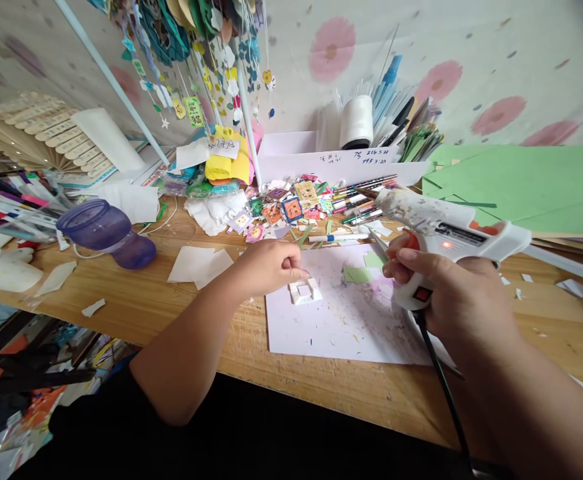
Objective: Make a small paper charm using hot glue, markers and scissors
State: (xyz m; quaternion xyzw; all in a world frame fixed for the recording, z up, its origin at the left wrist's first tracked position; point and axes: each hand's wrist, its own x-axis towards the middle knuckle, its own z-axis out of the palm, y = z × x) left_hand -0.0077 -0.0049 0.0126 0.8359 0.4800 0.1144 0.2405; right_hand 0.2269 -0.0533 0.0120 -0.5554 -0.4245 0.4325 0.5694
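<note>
My right hand [451, 287] is wrapped round a white hot glue gun [451, 237] with an orange trigger. Its small light glows, and its nozzle end, crusted with residue, points left. My left hand [278, 267] is closed, thumb and fingers pinched at the upper edge of a small white square paper frame [305, 292]. The exact contact is partly hidden behind the fingers. That frame lies on a stained white board [321, 333]. Pale green paper pieces [358, 274] lie on the board between my hands.
A purple jar [106, 233] stands left, beside markers [16, 207] and a white cup [1, 270]. Decorated paper squares [291, 208] and pens [358, 200] are heaped behind the board. Green sheets [526, 187] lie back right. The gun's black cord [438, 380] hangs over the table's front edge.
</note>
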